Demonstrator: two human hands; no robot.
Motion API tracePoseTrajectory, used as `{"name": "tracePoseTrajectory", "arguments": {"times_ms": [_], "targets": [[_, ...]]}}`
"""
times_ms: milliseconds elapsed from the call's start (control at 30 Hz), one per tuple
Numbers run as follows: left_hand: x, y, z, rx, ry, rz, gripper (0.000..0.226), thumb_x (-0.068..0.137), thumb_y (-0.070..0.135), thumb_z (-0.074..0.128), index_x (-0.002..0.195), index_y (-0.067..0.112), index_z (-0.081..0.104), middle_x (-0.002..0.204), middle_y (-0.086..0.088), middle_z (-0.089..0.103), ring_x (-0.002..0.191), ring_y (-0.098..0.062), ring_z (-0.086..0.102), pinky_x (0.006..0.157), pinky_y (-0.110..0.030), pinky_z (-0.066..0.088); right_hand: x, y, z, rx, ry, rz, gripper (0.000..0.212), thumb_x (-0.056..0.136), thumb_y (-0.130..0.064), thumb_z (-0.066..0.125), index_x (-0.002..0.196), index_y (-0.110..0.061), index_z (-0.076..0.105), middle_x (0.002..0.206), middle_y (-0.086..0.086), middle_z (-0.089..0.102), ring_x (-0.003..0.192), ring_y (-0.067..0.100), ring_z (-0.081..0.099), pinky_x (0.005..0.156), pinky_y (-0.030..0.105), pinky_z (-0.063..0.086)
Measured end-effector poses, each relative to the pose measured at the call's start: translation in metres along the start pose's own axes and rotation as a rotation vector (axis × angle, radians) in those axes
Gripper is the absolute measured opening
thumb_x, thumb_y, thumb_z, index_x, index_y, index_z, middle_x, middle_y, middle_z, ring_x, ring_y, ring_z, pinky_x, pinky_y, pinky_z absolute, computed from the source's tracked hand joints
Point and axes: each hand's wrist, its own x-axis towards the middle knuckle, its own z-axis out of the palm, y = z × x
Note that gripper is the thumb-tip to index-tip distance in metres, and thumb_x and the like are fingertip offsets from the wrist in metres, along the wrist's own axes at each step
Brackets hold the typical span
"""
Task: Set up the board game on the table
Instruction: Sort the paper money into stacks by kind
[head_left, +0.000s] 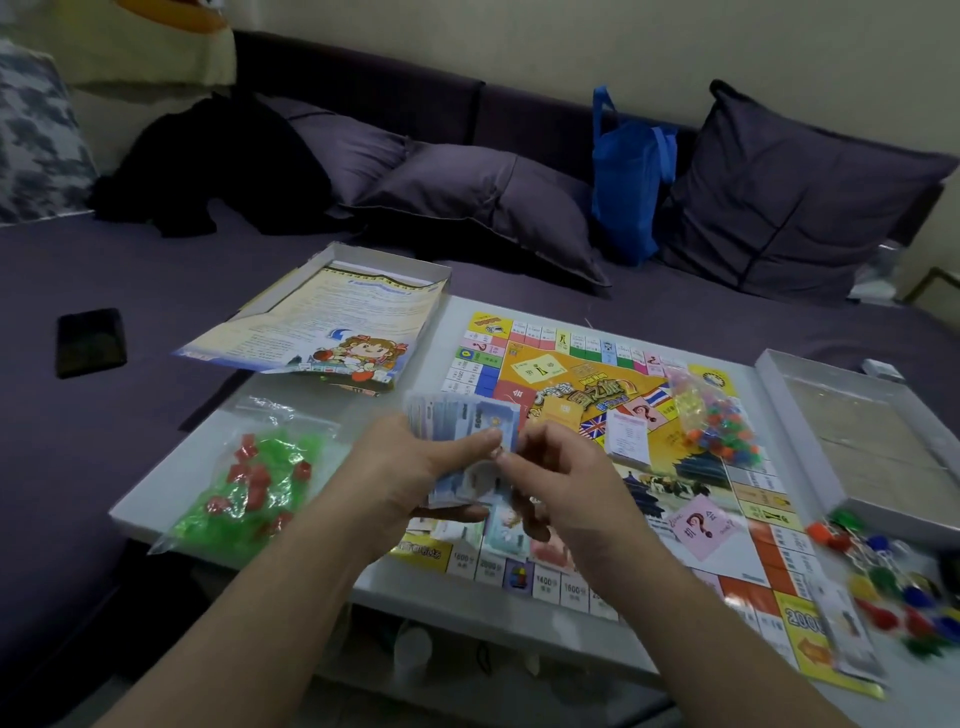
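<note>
The colourful game board (587, 374) lies open on the white table (156, 493). Above its near left part my left hand (410, 467) grips a stack of play-money notes (462, 421), thumb on top. My right hand (561, 478) pinches the edge of a note at the stack's right side. A few notes (506, 535) lie on the board under my hands. Three card decks sit on the board: an orange one (563, 413), a white one (628, 436) and a pink question-mark one (701, 525). A bag of small coloured pieces (719, 421) rests on the board's right part.
A clear bag of green and red houses (249, 483) lies at the table's left. The box with the rules sheet (332, 322) sits at the far left corner, the box lid (862, 441) at the right. Coloured pawns (893, 587) lie near right. A phone (91, 340) lies on the sofa.
</note>
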Motion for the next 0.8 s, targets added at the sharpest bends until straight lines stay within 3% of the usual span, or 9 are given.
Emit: {"name": "tracePoseTrajectory", "arguments": {"times_ms": [133,267,433,600,700,800], "targets": [[0.0,-0.005,0.012,-0.039,-0.09,-0.049,0.045,0.083,0.021,0.083,0.122,0.006,0.068,0.105,-0.024,0.077,0.092,-0.043,0.077,0.067,-0.05,0.066,-0.003,0.004,-0.014,-0.093,0.073,-0.044,0.01,0.095,-0.013,0.075,0.097,-0.01,0.066,0.079,0.003,0.066,0.054,0.006,0.058,0.05,0.022,0.047],[-0.001,-0.007,0.016,-0.092,-0.132,-0.06,0.032,0.096,0.004,0.067,0.128,0.001,0.061,0.11,-0.025,0.076,0.097,-0.044,0.076,0.072,-0.059,0.063,-0.004,0.002,-0.029,-0.065,0.098,-0.064,0.008,0.095,-0.008,0.074,0.099,-0.006,0.068,0.076,0.008,0.063,0.052,0.011,0.052,0.048,0.026,0.043],[0.001,-0.015,0.023,-0.03,-0.144,0.016,0.035,0.093,0.004,0.069,0.128,0.005,0.063,0.109,-0.021,0.078,0.096,-0.041,0.077,0.068,-0.052,0.065,-0.005,0.003,-0.038,-0.022,0.073,-0.068,0.006,0.099,-0.012,0.071,0.105,-0.012,0.072,0.077,0.009,0.064,0.059,0.024,0.049,0.048,0.033,0.04],[0.001,-0.017,0.03,-0.004,-0.118,0.06,0.04,0.085,0.012,0.078,0.122,0.004,0.068,0.101,-0.021,0.078,0.089,-0.039,0.078,0.059,-0.044,0.066,-0.006,0.003,-0.044,-0.064,0.066,-0.095,0.01,0.099,-0.014,0.07,0.105,-0.021,0.076,0.073,-0.002,0.068,0.055,0.01,0.057,0.05,0.027,0.045],[0.001,-0.018,0.03,-0.066,-0.124,0.04,0.032,0.093,0.009,0.071,0.124,0.004,0.065,0.105,-0.023,0.078,0.091,-0.042,0.077,0.062,-0.049,0.066,-0.005,0.002,-0.046,-0.072,0.09,-0.09,0.011,0.099,-0.013,0.07,0.105,-0.021,0.075,0.076,0.0,0.068,0.054,0.003,0.058,0.05,0.024,0.046],[0.001,-0.017,0.028,-0.048,-0.133,0.057,0.029,0.096,0.003,0.066,0.125,0.003,0.065,0.106,-0.024,0.077,0.094,-0.043,0.077,0.068,-0.053,0.066,-0.004,0.002,-0.047,-0.055,0.093,-0.079,0.011,0.099,-0.014,0.07,0.105,-0.021,0.075,0.081,0.007,0.068,0.057,0.008,0.058,0.051,0.028,0.046]]}}
